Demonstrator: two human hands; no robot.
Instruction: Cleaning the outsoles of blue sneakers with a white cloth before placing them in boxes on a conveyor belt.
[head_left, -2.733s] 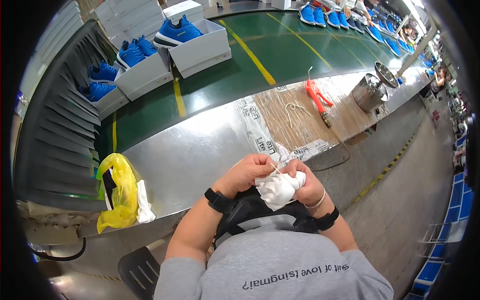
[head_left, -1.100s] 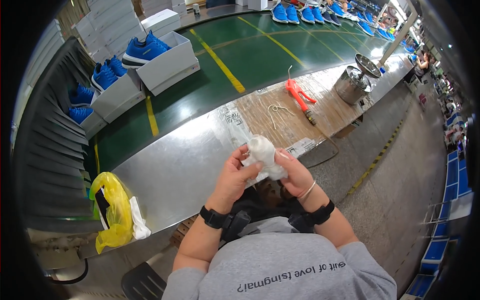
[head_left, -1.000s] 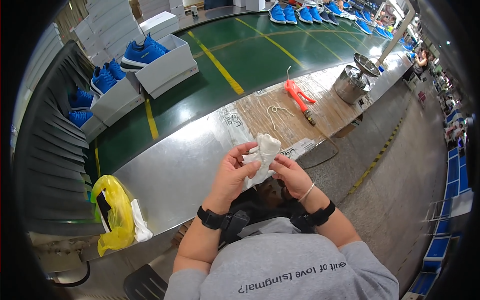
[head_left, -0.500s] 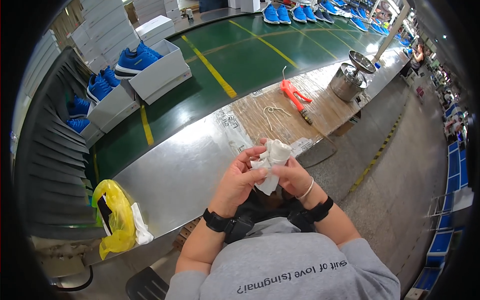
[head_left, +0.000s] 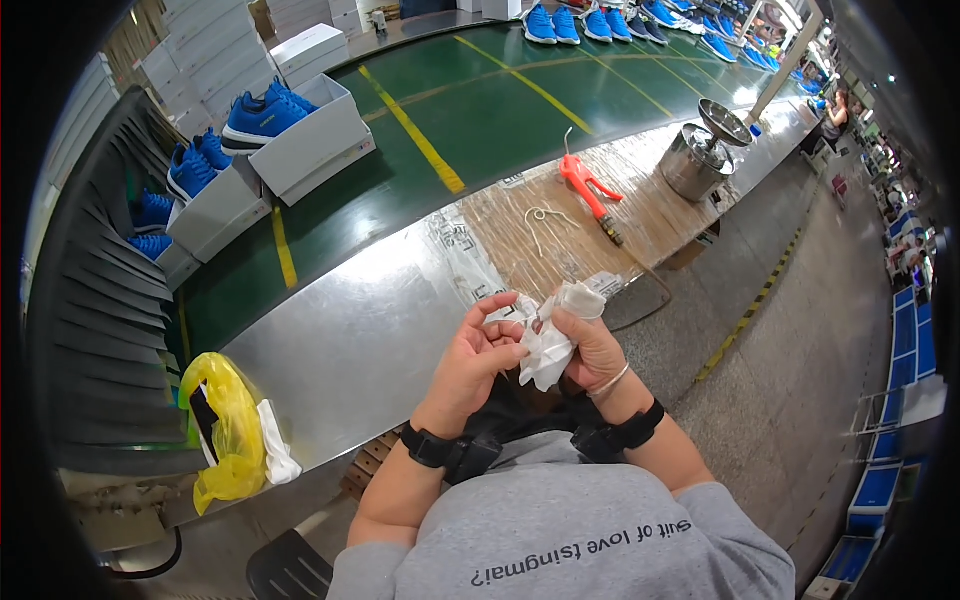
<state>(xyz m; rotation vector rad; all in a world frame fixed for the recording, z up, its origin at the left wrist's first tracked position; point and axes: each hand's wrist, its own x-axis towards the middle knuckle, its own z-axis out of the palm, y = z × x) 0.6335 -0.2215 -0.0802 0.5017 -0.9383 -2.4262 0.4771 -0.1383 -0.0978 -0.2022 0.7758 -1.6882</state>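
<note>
Crumpled white tissue-like sheets [head_left: 548,356] are bunched together above the near edge of the work table. My right hand [head_left: 592,352] grips the bunch from the right, thumb across it. On the other side, my left hand [head_left: 478,345] has curled fingers pinching the loose left edge of the same bunch. Whether anything is wrapped inside cannot be seen. Beyond the hands, a red air blow gun [head_left: 588,192] with a thin bent nozzle lies on the board, with a loop of white cord [head_left: 545,226] beside it.
A green conveyor belt [head_left: 420,105] with yellow lines runs behind the metal table [head_left: 330,330]. Blue sneakers [head_left: 265,118] sit in open white boxes [head_left: 315,140] at left. A yellow plastic bag [head_left: 232,440] rests at the near left, and a steel pot [head_left: 690,165] stands far right.
My left hand has drawn slightly left, and the tissue bunch has spread and tilted right with my right hand. The shoe boxes on the belt have shifted slightly left.
</note>
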